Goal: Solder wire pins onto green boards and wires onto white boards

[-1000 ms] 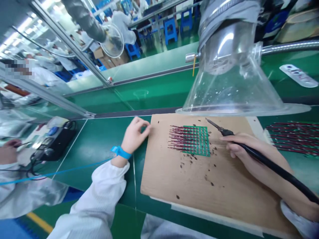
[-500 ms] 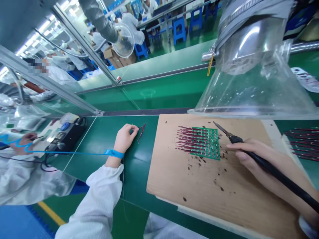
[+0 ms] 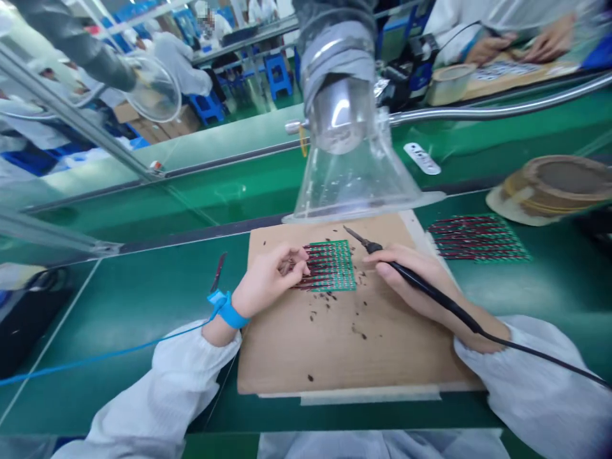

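Note:
A green circuit board with several red wires sticking out to the left lies on a brown wooden board. My left hand rests on the wire ends at the circuit board's left edge, fingers curled onto them. My right hand grips a black soldering iron like a pen, its tip hovering just above the circuit board's upper right corner. A blue wrist strap with a blue cord circles my left wrist.
A clear fume hood hangs just behind the wooden board. A second wired board lies to the right, a tape roll beyond it. A small red wire piece lies on the green mat. Other workers sit across the line.
My left hand left the red wire piece on the mat and moved right onto the circuit board's wires. The view swung right; the soldering iron stays near the board.

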### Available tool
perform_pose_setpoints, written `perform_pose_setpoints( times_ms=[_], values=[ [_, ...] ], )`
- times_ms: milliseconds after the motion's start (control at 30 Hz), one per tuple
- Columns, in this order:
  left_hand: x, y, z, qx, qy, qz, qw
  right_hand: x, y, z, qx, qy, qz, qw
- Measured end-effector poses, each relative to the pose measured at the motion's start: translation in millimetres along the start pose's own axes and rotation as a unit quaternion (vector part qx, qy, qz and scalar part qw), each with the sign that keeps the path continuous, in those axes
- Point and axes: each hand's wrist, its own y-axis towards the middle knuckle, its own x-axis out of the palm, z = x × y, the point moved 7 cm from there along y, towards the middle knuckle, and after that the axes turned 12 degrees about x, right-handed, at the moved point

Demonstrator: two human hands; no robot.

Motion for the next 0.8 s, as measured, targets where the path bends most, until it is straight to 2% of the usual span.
perform_pose_setpoints(
  times_ms=[133, 267, 500, 667, 800],
  values=[
    [23.2, 19.0, 10.3, 0.05, 0.017, -0.028, 0.998, -9.6, 1.1, 3.3, 0.011, -0.005, 0.043, 0.999],
    [25.1, 18.6, 13.6, 0.084, 0.047, -0.017, 0.995, -11.5, 2.3, 1.6, 0.015, -0.003, 0.052, 0.999],
    [29.3, 11.8, 11.2, 0.08, 0.068, -0.01, 0.994, -8.5, 1.3, 0.3, 0.021, 0.024, 0.022, 0.999],
    [32.8, 8.4, 11.9, 0.092, 0.062, -0.014, 0.994, -11.9, -2.4, 9.6, 0.092, 0.027, 0.053, 0.994],
    [37.3, 6.4, 19.0, 0.115, 0.073, -0.021, 0.99, -10.2, -4.9, 18.1, 0.13, 0.121, 0.084, 0.981]
  ],
)
